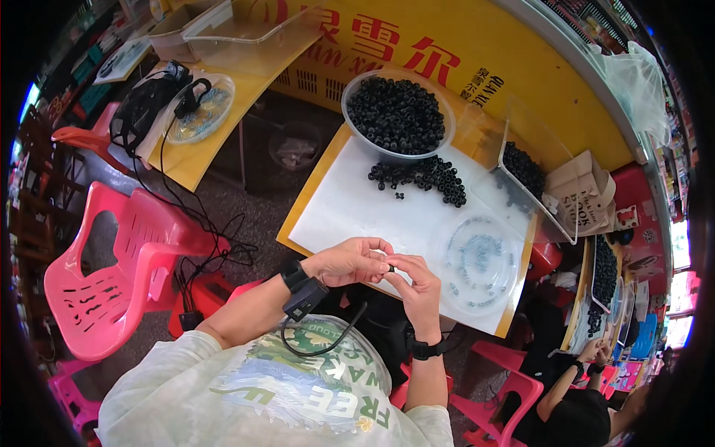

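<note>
My left hand (350, 261) and my right hand (417, 287) meet at the near edge of a white sheet (335, 201). Their fingertips pinch a small black piece (391, 269) between them; its exact kind is too small to tell. Beyond the hands, a clear round bowl (451, 134) is heaped with small black ring-shaped pieces (395, 112). More of these lie in a loose pile (428, 177) on the sheet before the bowl. Right of my hands sits a shallow clear round dish (449, 261) with tiny pale-blue parts (482, 253) in its middle.
A clear bin (555, 223) with black pieces stands tilted at right, near a paper bag (585, 190). Pink chairs (149, 246) stand at left, by dangling cables (216, 246). At lower right, another person (573, 410) works at a neighbouring table. A yellow wall (506, 45) rises behind.
</note>
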A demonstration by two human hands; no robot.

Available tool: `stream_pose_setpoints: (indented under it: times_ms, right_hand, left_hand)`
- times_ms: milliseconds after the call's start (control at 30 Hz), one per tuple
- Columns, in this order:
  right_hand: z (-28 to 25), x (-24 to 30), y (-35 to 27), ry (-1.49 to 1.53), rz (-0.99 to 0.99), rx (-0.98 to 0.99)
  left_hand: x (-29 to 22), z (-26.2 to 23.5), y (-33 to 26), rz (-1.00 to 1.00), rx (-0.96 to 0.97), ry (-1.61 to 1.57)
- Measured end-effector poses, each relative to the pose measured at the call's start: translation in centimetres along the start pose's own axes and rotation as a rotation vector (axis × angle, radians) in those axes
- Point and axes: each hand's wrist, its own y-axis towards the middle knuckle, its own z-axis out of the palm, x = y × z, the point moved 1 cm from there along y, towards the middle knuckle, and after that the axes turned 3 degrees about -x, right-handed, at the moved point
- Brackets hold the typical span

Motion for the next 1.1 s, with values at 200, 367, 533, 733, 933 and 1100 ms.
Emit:
stream_pose_setpoints:
  times_ms: [200,367,533,733,933,1100]
  right_hand:
    - [-2.2,1.1,2.1,0.037,0.197,-0.044]
    - [-13.9,6.7,10.0,-0.24,0.004,-0.382]
    - [-20.7,7.3,12.5,-0.782,-0.014,-0.572]
    - [-20.3,3.0,7.6,-0.721,0.214,-0.254]
    - [-18.7,-2.7,2.7,-0.811,0.16,-0.19]
    - [-17.3,-3.8,1.9,-0.819,0.042,-0.136]
  left_hand:
    - [-0.3,0.1,1.2,0.068,-0.168,0.025]
    - [-5.8,-2.4,3.9,0.384,-0.592,0.539]
    - [-8.4,-1.1,5.5,0.517,-0.898,1.09]
    - [-7.8,-1.6,6.5,0.59,-1.008,1.341]
    - [-7.2,-2.3,7.1,0.621,-1.008,1.361]
    - [-6.5,-3.2,6.9,0.795,-0.976,1.402]
